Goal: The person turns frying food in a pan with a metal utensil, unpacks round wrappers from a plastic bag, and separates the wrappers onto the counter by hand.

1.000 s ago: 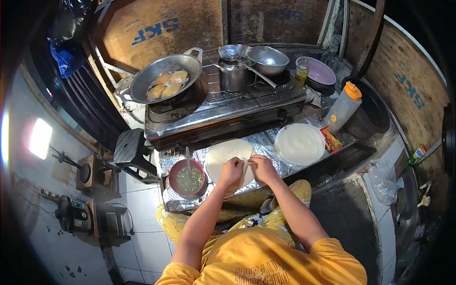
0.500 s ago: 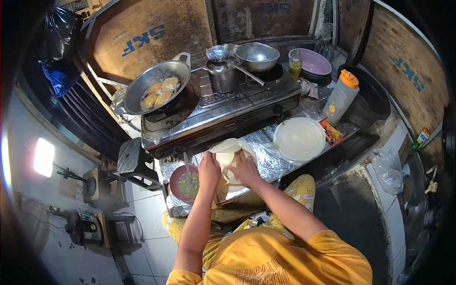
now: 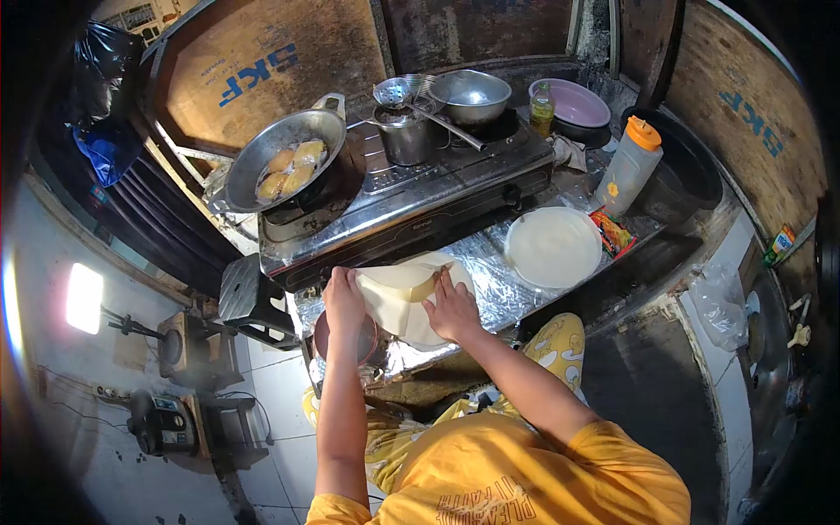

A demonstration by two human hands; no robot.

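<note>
My left hand (image 3: 343, 302) pinches the edge of a thin, pale round dough wrapper (image 3: 385, 304) and holds it partly lifted off to the left. Under it lie more pale wrappers (image 3: 459, 267) on the foil-covered counter. My right hand (image 3: 453, 311) rests on them with its fingers apart, close to the fold of the lifted sheet. A reddish bowl (image 3: 322, 339) stands below my left wrist, mostly hidden by that forearm and the wrapper.
Behind is a gas stove (image 3: 411, 214) with a wok (image 3: 328, 131) of frying yellow pieces (image 3: 293, 171), a pot (image 3: 404, 140) with a skimmer (image 3: 394, 91), and a metal bowl (image 3: 472, 94). Rightward sit a white round container (image 3: 553, 248), a snack packet (image 3: 615, 234) and an orange-capped bottle (image 3: 628, 168).
My left hand has moved left and up, drawing the wrapper's edge away from the others and over part of the reddish bowl. My right hand stays nearly in place.
</note>
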